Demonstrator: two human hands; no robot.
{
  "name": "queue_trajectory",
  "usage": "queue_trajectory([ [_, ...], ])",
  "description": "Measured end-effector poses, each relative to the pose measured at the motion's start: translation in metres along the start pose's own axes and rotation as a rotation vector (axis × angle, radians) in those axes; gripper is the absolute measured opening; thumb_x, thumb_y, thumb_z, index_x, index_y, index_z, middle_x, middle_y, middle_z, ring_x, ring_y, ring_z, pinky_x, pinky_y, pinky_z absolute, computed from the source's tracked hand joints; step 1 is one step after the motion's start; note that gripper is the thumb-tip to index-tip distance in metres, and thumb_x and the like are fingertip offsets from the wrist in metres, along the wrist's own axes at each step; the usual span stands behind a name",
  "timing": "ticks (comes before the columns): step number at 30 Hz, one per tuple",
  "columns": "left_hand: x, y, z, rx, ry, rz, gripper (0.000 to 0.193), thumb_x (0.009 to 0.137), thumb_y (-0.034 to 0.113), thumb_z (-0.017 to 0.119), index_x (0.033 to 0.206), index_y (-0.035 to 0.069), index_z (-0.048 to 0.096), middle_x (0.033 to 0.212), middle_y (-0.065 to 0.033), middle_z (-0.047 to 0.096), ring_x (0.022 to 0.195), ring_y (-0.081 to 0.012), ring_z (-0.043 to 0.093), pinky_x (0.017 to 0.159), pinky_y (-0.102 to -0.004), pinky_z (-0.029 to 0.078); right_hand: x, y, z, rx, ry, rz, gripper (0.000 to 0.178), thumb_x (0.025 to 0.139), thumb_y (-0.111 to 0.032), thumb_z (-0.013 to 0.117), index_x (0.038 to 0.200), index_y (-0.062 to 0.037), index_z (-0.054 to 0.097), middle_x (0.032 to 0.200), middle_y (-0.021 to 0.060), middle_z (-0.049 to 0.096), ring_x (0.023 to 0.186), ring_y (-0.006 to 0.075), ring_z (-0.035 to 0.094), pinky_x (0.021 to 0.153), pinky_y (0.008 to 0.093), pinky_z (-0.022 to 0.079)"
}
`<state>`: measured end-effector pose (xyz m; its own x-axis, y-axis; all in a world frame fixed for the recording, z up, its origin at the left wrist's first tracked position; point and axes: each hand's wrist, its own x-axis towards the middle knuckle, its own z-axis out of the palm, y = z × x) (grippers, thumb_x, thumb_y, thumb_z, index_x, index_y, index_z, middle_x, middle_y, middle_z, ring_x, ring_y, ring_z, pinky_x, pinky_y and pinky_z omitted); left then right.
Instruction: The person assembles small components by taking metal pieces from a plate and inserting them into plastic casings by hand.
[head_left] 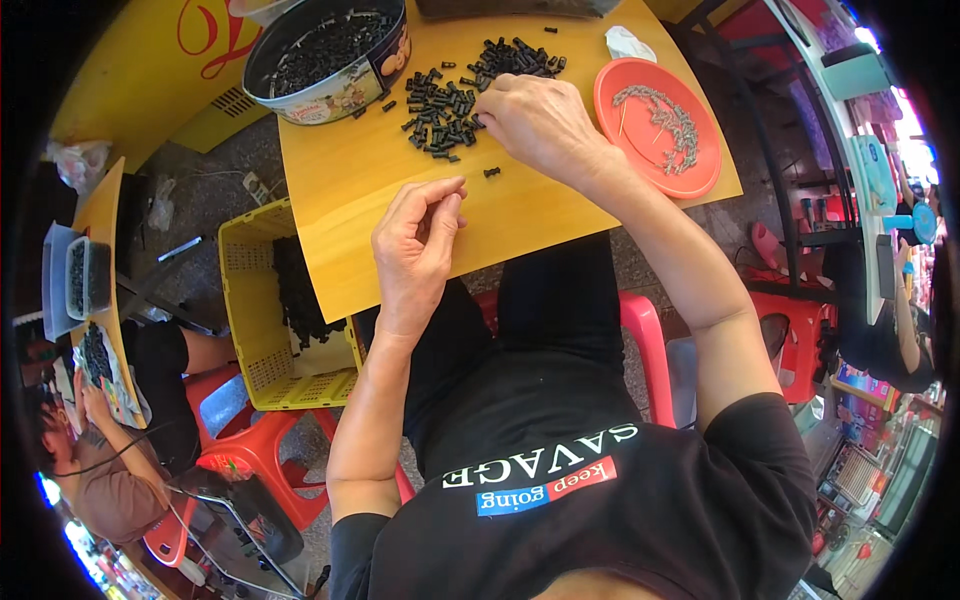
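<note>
The right hand (540, 120) rests curled on the pile of small black parts (440, 112) on the yellow desk (520, 215); the left hand (418, 245) pinches loosely nearby, its contents unclear; one stray black part (492, 172) lies between the hands.

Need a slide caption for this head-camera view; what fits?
Seated at a yellow table, the right hand reaches into a pile of small black parts while the left hand pinches its fingertips together.

A round tin (330, 60) holding black parts stands at the far left corner of the yellow bench (380, 200). An orange plate (700, 170) carrying small metal springs (665, 120) lies at the right edge. A yellow plastic crate (255, 330) rests on a red stool (250, 440) left of the bench.
</note>
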<state>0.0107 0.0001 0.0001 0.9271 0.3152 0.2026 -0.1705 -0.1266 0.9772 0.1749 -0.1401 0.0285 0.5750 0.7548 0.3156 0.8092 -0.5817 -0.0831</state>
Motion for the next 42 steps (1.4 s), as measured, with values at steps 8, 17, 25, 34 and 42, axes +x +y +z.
queue_trajectory([
  [8, 0.0, -0.001, -0.001, 0.002, 0.001, 0.013, 0.015, 0.096, 0.0, 0.061, 0.109, -0.002, 0.068, 0.094, -0.005, 0.065, 0.074, -0.0092, 0.061, 0.067, -0.0218, 0.05, -0.001, -0.007, -0.002, 0.028, -0.043, 0.034, 0.014, 0.088, -0.016, 0.065, 0.093, -0.0046, 0.07, 0.089, 0.0099, 0.066, 0.086, 0.0296, 0.067, 0.074, 0.0417, 0.054],
  [17, -0.001, -0.002, -0.002, 0.006, -0.007, 0.01, 0.015, 0.096, 0.001, 0.061, 0.109, -0.002, 0.069, 0.095, -0.0048, 0.065, 0.075, -0.009, 0.061, 0.068, -0.0219, 0.049, -0.005, -0.007, 0.003, 0.058, 0.019, 0.012, 0.015, 0.086, -0.015, 0.066, 0.095, -0.005, 0.071, 0.091, 0.0123, 0.067, 0.084, 0.0314, 0.067, 0.073, 0.0415, 0.054],
  [25, 0.001, 0.03, 0.007, -0.197, 0.078, -0.009, 0.02, 0.097, 0.003, 0.061, 0.117, -0.002, 0.065, 0.101, -0.004, 0.064, 0.081, -0.0083, 0.06, 0.076, -0.0225, 0.052, -0.035, -0.03, -0.04, 1.093, -0.062, 0.338, 0.024, 0.093, -0.016, 0.07, 0.111, -0.0002, 0.07, 0.085, 0.0012, 0.07, 0.073, 0.0057, 0.061, 0.064, 0.0214, 0.048],
  [34, 0.003, 0.031, 0.021, -0.019, 0.049, 0.254, 0.024, 0.091, -0.003, 0.068, 0.114, 0.003, 0.068, 0.107, -0.0063, 0.06, 0.084, -0.0098, 0.059, 0.074, -0.0226, 0.049, -0.065, -0.04, -0.052, 1.64, -0.07, 0.447, 0.024, 0.092, -0.014, 0.072, 0.11, 0.0018, 0.069, 0.092, 0.0037, 0.069, 0.076, 0.0065, 0.06, 0.066, 0.0207, 0.048],
  [42, -0.012, 0.036, 0.03, -0.239, -0.043, -0.084, 0.018, 0.094, -0.002, 0.065, 0.112, -0.001, 0.063, 0.099, -0.0059, 0.065, 0.084, -0.0104, 0.063, 0.077, -0.0227, 0.052, -0.09, -0.037, -0.049, 1.535, -0.026, 0.44, 0.02, 0.091, -0.006, 0.071, 0.11, 0.0025, 0.069, 0.095, 0.0049, 0.07, 0.083, 0.0081, 0.063, 0.072, 0.0226, 0.051],
])
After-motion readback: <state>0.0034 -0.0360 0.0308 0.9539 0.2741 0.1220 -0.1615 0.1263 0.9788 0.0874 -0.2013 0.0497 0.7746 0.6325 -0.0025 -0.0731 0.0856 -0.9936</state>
